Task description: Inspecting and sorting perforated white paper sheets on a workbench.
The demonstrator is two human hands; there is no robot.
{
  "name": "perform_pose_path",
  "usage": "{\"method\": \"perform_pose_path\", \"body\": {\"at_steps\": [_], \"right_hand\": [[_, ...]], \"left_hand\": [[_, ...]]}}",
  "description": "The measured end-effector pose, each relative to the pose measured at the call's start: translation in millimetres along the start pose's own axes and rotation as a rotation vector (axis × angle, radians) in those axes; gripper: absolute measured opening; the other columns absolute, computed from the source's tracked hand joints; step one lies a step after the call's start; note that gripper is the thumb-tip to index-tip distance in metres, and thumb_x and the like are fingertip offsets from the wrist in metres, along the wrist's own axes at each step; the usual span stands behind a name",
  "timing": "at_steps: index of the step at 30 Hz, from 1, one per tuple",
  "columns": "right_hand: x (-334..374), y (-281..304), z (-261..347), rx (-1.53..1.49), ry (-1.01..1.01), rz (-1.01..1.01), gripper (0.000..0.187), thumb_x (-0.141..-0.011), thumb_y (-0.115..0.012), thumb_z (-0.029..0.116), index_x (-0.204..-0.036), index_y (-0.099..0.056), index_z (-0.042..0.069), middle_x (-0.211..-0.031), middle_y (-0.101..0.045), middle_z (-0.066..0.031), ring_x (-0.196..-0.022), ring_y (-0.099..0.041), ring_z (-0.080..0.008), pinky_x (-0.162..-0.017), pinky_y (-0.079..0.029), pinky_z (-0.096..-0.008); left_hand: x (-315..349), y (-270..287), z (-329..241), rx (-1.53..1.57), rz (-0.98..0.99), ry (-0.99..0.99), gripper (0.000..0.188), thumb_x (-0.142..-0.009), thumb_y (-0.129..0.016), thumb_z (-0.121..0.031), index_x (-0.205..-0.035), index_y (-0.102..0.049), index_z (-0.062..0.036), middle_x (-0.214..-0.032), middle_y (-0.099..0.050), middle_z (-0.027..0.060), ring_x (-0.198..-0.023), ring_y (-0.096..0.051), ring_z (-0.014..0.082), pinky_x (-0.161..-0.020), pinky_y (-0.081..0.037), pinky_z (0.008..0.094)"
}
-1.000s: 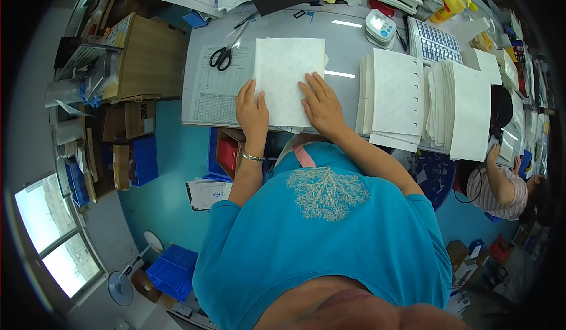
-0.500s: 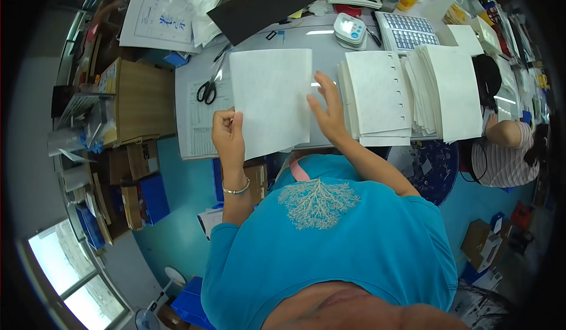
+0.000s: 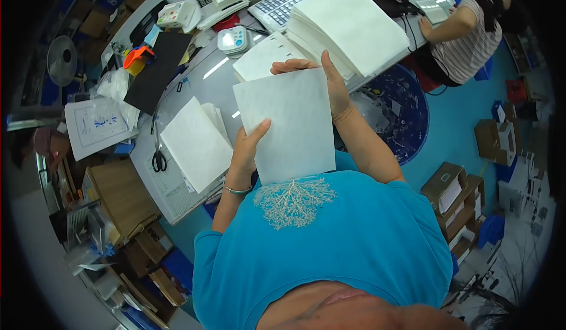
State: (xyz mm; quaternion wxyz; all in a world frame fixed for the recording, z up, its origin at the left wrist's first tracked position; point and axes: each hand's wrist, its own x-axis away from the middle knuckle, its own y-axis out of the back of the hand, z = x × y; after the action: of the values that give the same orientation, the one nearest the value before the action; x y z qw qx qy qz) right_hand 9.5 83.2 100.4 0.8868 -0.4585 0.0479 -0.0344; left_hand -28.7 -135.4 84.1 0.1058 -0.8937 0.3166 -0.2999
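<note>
A white sheet or thin stack of white paper is held in front of my chest; how many layers it has, I cannot tell. My left hand pinches its left edge, thumb on top and fingers hidden underneath. At the far right corner is my right hand, its thumb pointing up and its fingers stretched along the far edge, partly behind the paper. A pile of white sheets lies on the table left of my left hand. Beyond my right hand is a white stack with small dark edge marks.
A taller white paper stack reaches the table's right edge. Black scissors lie at the left. Farther back are a black sheet, an orange tape dispenser and a small white device. A blue round bin stands below; another person sits at right.
The view has turned. The paper in my left hand has come off the table area toward my chest, uncovering a pile at left. My right hand has moved onto the paper's far corner.
</note>
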Motion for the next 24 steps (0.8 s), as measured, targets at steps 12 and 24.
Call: {"method": "perform_pose_path", "body": {"at_steps": [12,24], "right_hand": [[174,92,138,0.976,0.103,-0.511,0.029,-0.088,-0.054,0.018,-0.104,-0.066,-0.003,-0.092,-0.068,-0.0084,-0.084,-0.062,-0.0136,-0.077,-0.049,-0.0259],[220,105,163,1.184,0.162,-0.738,0.026,-0.085,-0.053,0.012,-0.102,-0.068,-0.001,-0.09,-0.069,-0.0088,-0.081,-0.063,-0.0136,-0.072,-0.05,-0.0255]], "left_hand": [[-45,-152,65,-0.385,0.262,-0.172,0.039,-0.088,-0.067,-0.023,-0.114,-0.058,0.0036,-0.102,-0.064,0.0103,-0.09,-0.06,0.0154,-0.078,-0.049,0.0286],[-40,-207,71,-0.566,0.337,-0.255,0.037,-0.089,-0.066,-0.021,-0.113,-0.058,0.0053,-0.099,-0.066,0.0121,-0.087,-0.061,0.016,-0.077,-0.049,0.0284]]}}
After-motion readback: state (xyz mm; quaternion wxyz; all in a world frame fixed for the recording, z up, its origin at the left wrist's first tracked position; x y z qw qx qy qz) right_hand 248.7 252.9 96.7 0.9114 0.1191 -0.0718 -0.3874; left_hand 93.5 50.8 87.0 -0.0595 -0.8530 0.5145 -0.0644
